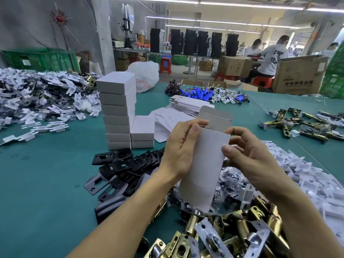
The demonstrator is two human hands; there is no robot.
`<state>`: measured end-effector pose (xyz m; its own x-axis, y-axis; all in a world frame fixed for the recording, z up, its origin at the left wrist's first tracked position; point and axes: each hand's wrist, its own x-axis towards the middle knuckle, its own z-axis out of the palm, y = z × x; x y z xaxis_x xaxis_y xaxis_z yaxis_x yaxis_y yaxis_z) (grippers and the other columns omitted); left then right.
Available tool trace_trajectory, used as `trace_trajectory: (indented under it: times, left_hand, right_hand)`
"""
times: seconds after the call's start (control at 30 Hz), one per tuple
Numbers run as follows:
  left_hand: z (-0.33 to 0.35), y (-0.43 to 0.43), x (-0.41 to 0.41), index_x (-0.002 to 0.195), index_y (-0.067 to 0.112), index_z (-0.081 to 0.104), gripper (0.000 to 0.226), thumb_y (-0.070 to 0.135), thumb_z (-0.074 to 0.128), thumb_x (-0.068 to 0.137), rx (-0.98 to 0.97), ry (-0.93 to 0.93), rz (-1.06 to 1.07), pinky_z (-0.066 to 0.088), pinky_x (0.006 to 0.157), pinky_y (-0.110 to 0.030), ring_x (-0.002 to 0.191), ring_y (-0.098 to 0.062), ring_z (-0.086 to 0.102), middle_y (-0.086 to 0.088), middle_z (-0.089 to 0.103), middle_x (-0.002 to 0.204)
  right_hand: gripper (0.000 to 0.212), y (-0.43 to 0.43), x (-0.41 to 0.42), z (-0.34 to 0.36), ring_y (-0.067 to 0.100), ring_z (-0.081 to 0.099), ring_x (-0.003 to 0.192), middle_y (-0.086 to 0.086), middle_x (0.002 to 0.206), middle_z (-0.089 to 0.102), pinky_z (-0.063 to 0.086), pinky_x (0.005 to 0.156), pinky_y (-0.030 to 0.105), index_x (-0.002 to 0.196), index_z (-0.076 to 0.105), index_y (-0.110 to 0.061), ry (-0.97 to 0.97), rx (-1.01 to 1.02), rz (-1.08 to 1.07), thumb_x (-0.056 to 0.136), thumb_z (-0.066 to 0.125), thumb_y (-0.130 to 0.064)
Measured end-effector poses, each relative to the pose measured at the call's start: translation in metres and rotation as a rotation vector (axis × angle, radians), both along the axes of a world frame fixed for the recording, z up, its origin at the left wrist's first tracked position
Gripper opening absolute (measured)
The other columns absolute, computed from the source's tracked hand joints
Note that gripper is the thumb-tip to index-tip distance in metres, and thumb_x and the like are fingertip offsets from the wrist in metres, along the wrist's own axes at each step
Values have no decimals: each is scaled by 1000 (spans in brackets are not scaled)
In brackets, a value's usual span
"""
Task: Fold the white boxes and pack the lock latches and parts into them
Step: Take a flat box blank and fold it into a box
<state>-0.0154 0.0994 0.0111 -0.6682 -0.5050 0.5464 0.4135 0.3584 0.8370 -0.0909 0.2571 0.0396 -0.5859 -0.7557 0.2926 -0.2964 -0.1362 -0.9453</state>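
The left hand [183, 148] has its grip clamped on the left edge of a white box blank [204, 164]. Its thumb lies across the front face near the top corner and its fingers curl round behind. The right hand [247, 153] pinches the right edge, with the thumb pressed on the front and the fingers curled at the upper right corner. The blank is held upright, leaning slightly, in the air above the teal tabletop [46, 183]. Its grey-white face is towards the camera and its top flap [216, 118] stands open beyond the fingertips.

Taking the blank as the centre of the dial, a heap of brass latches [223, 235] lies just beneath it at 6 o'clock. At 8 o'clock black strike plates [126, 164] are spread in a loose pile. At 10 o'clock stands a tall stack of folded white boxes [117, 112], with a short stack [142, 133] of two touching its right side. At 12 o'clock flat blanks [186, 107] lie piled. At 4 o'clock white plastic parts [307, 183] are heaped, and a larger heap [37, 97] of the same covers the far 9 to 10 o'clock side. A second group of latches [301, 123] lies at 2 o'clock, and blue battery packs [201, 93] with wires lie at 12 o'clock beyond the flat blanks. Far off at 1 o'clock, people [270, 58] sit by cardboard cartons [297, 73].
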Motion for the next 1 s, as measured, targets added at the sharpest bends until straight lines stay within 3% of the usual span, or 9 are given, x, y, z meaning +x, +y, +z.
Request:
trace_trajectory:
  times: [0.07,0.23,0.37,0.5,0.57,0.63,0.73,0.83,1.0]
  left_hand:
    - [-3,-2,-2,113,28,66,25,32,44,101,-19,-8,59,51,96,-48,109,-16,63,0,67,116]
    - [-6,-2,-4,106,19,62,19,21,43,104,-114,97,96,49,78,-26,88,-4,60,15,65,95]
    - [-8,-4,0,113,30,52,25,48,51,95,-142,-55,3,44,67,-15,76,-1,55,20,58,90]
    - [-12,-6,6,124,48,31,74,65,74,67,-301,-256,-83,55,84,-29,99,-8,59,13,51,116]
    - [-12,-5,8,126,49,23,92,68,80,56,-394,-350,-52,56,81,-40,99,-12,60,13,48,118]
    - [-11,-1,8,121,47,21,95,70,78,49,-479,-405,37,55,72,-39,91,-4,57,19,44,111]
    - [-10,4,6,110,44,20,82,60,76,52,-511,-382,118,53,64,-38,82,-1,54,18,43,102]
    - [-9,4,8,110,43,21,78,51,75,54,-506,-343,73,55,65,-45,81,-16,57,16,43,100]
    - [-6,8,10,121,44,10,92,40,78,60,-553,-290,28,57,62,-43,73,-23,62,6,47,105]
  right_hand:
    - [30,-1,2,0,13,61,77,3,91,61,56,69,28,107,56,-18,55,34,-9,79,62,-26]
    - [33,-2,2,-2,20,65,73,-3,77,70,54,74,44,100,65,-20,226,137,-46,74,67,-40]
    - [34,-4,2,-5,19,68,76,-3,81,71,58,72,39,105,67,-24,255,104,-102,75,67,-39]
    - [32,-2,-2,-7,15,69,76,1,80,72,57,74,49,109,65,-22,238,131,-114,79,65,-36]
    - [25,0,-6,-8,19,70,81,6,85,73,57,81,53,113,64,-22,229,157,-108,88,66,-23]
    - [26,0,-7,-9,20,70,86,7,91,73,55,86,53,117,64,-24,247,204,-109,92,64,-16]
    - [29,0,-3,-2,16,69,92,4,100,71,55,88,49,119,66,-29,285,209,-115,90,63,-29]
    - [30,-1,5,7,9,67,95,-7,99,69,59,84,37,102,72,-28,189,-7,-157,85,53,-45]
    - [17,-2,7,14,15,66,79,-8,84,67,54,62,31,83,52,-36,-78,-315,-208,79,59,-51]
